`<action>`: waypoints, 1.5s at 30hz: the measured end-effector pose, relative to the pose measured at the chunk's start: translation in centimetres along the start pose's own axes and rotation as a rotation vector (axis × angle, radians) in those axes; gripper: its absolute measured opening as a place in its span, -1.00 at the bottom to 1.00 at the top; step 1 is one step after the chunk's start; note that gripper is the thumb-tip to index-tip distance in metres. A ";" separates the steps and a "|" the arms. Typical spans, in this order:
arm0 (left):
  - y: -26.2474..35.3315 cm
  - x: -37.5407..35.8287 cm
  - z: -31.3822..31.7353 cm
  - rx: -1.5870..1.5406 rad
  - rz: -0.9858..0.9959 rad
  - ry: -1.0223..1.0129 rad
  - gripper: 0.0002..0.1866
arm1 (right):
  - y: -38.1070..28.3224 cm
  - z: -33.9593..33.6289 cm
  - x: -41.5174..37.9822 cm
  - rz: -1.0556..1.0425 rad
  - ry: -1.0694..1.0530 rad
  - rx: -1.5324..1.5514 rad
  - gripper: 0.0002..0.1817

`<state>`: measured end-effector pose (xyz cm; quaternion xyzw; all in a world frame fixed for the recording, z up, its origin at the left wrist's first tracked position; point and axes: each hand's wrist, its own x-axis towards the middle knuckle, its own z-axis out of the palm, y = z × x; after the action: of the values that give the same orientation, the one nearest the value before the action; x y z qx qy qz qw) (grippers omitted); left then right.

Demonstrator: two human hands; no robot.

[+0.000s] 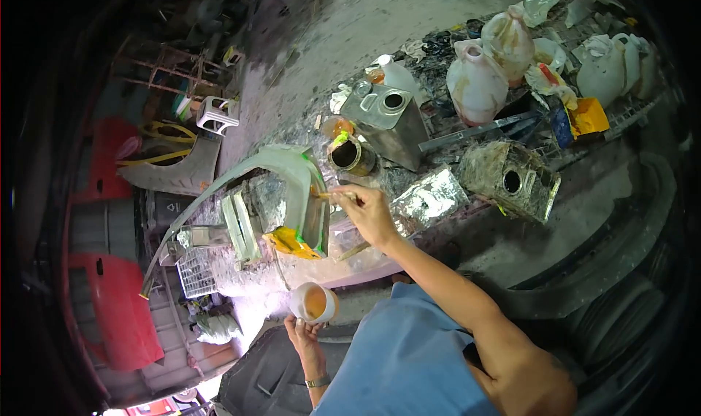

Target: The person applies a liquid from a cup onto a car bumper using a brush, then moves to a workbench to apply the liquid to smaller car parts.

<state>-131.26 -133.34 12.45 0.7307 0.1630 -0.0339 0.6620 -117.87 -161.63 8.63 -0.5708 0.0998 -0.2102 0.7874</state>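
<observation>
My right hand (370, 215) pinches a thin brush (321, 193), its tip at the inner edge of a grey-green curved car body panel (292, 169). This panel arches over the cluttered bench, with a yellow patch (293, 242) and green marks at its lower end. Below it, my left hand (307, 334) is closed around the base of a white cup (301, 299) with orange-yellow liquid inside. A watch is on the left wrist. The brush's bristles are too small to make out clearly.
Beyond my right hand stand an open round can (352, 155), a square metal can (387, 120) and large stained jugs (478, 84). A crusted square can (507, 179) lies to the right. Red panels (120, 314) and a white stool (217, 115) are at left.
</observation>
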 end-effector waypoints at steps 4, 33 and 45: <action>0.1 0.3 0.0 -0.006 0.002 -0.038 -0.60 | -4.2 -0.7 -3.9 0.130 -0.116 0.106 -0.78; 0.2 -0.4 -0.1 0.002 0.005 0.014 -0.57 | 1.6 -0.6 9.1 0.033 -0.191 -0.164 -0.78; -0.6 -0.9 -0.3 -0.037 -0.007 0.018 -0.60 | 0.7 -0.8 10.0 -0.542 -0.510 -0.707 -0.81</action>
<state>-132.39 -133.14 12.15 0.7180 0.1723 -0.0264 0.6739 -109.13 -166.58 8.54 -0.8406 -0.1820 -0.2144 0.4630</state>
